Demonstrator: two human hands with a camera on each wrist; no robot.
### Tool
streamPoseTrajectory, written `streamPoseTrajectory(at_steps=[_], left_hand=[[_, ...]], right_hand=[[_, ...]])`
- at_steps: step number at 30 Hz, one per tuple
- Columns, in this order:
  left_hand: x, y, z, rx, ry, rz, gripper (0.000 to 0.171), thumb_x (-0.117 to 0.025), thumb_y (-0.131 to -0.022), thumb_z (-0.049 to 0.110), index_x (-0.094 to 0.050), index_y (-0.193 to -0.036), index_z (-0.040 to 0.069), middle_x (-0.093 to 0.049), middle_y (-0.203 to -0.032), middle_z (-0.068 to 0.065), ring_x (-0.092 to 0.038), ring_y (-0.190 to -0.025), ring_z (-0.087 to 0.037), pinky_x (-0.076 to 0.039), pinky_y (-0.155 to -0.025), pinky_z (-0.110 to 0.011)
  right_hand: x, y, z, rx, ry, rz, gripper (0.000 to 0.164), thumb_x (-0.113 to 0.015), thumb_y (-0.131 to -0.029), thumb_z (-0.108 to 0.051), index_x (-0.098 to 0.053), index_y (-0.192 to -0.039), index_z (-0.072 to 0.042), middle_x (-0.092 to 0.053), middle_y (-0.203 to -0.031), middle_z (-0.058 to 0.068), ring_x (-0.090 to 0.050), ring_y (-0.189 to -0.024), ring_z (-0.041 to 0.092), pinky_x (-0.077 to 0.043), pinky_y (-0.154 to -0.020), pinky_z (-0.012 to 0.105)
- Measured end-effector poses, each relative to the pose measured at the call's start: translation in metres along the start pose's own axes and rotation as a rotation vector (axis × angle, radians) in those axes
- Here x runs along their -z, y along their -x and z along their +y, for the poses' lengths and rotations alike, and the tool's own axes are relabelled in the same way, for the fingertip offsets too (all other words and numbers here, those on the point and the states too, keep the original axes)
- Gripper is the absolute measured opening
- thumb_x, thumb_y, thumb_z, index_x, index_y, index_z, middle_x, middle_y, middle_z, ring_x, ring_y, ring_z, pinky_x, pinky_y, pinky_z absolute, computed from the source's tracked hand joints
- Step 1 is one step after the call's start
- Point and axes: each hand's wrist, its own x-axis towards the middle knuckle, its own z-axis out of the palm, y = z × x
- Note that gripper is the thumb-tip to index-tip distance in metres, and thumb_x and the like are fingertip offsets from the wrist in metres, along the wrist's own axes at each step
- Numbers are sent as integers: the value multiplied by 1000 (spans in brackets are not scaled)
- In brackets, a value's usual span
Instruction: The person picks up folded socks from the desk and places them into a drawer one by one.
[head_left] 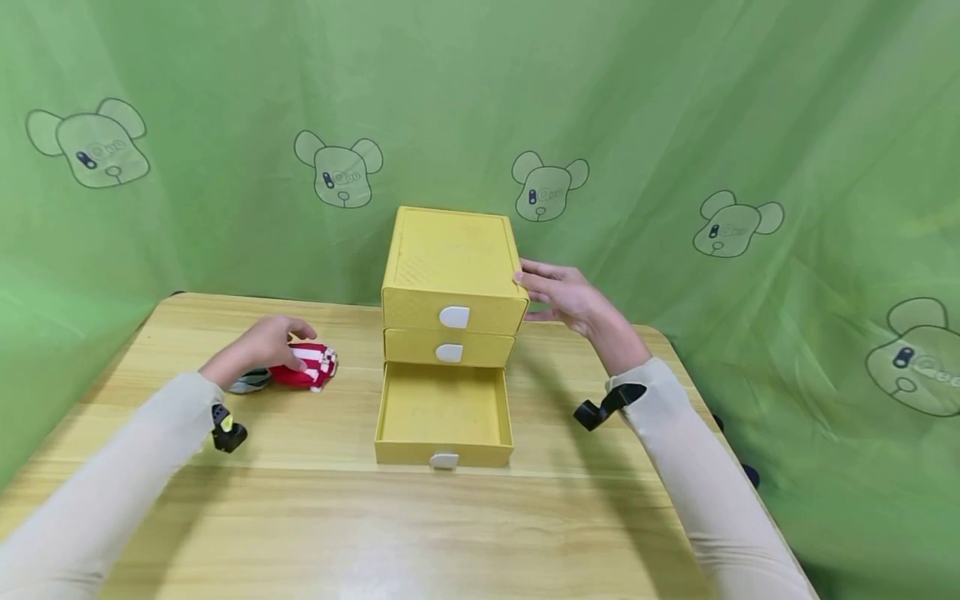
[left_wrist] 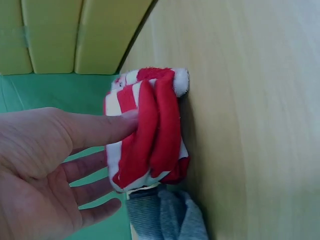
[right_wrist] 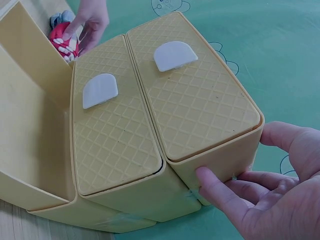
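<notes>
A pair of folded red-and-white striped socks (left_wrist: 165, 120) lies on the table, left of a yellow drawer cabinet (head_left: 453, 250). My left hand (head_left: 270, 342) pinches this pair, its thumb on the red cloth and its other fingers passing partly out of sight behind it. Folded grey-blue socks (left_wrist: 167, 212) lie right beside the striped ones. My right hand (head_left: 566, 296) rests on the cabinet's right side near the top front corner, fingers spread and fairly straight. The bottom drawer (head_left: 405, 454) is pulled out with nothing inside; the two upper drawers are closed.
The wooden table (head_left: 420, 533) extends in front of and on both sides of the cabinet. A green curtain (head_left: 450, 100) with printed bear heads hangs close behind the cabinet and along the sides. White tabs (head_left: 454, 317) stick out from the drawer fronts.
</notes>
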Motion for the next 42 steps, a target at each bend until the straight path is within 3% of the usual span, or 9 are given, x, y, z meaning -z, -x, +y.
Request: streamPoseTrajectory(at_steps=[14,28,33,42], left_hand=[[-2,-2,-2,-24,-26,-12,39,-84,-76,7,-70,-111,-6,-72,-107,-23,-64,-100,-34,-51,-95,-53],[9,3,8,-53,77,10,36,-85,-77,11,-72,-109,-1,-74,-106,-17,-67,-99,-31,-55,-87,-42],[16,7,25,-73,125,28,37,-85,-80,14,-72,-111,0,-74,-106,-16,-68,-100,-29,-57,-86,-39],[15,19,80,-188,176,-14,34,-86,-80,15,-74,-109,3,-76,-101,-9,-70,-93,-21,-58,-80,-31]], right_hand=[[0,0,0,1,4,4,65,-60,-104,-25,-30,-161,-14,-37,-164,13,-43,-147,32,-52,-107,50],[1,-1,2,6,6,1,65,-60,-104,-26,-31,-161,-14,-38,-162,13,-44,-146,33,-53,-105,48],[1,-1,3,8,1,-3,67,-61,-103,-26,-29,-161,-14,-35,-164,13,-41,-148,33,-52,-106,49],[0,-1,1,6,5,-1,67,-60,-104,-26,-29,-161,-14,-32,-166,12,-40,-148,32,-51,-107,49]])
